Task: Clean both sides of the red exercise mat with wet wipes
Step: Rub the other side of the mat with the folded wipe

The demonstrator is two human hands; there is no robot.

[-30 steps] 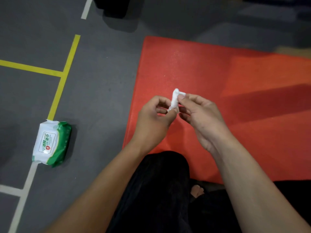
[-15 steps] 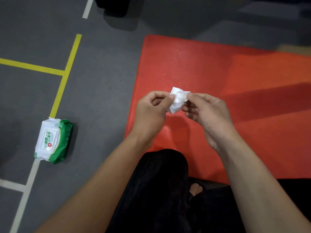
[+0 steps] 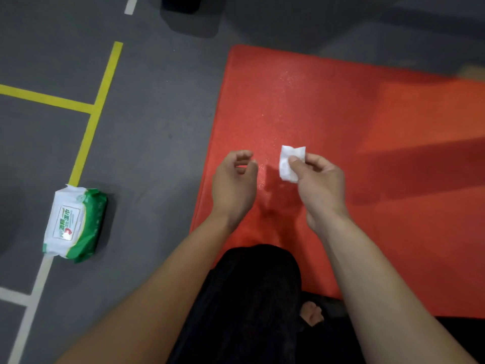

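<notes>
My left hand (image 3: 234,179) has just let go, fingers loosely curled and empty, so only my right hand (image 3: 319,179) pinches the folded wet wipe (image 3: 288,160) above the red exercise mat (image 3: 367,127), ready for wiping.

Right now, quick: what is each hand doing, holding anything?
Left hand: holds nothing, fingers loosely curled, over the red exercise mat.
Right hand: pinches a folded white wet wipe between thumb and fingers.

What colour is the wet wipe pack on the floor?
The wet wipe pack is white and green, with a label bearing a small red mark; the head view shows it.
</notes>
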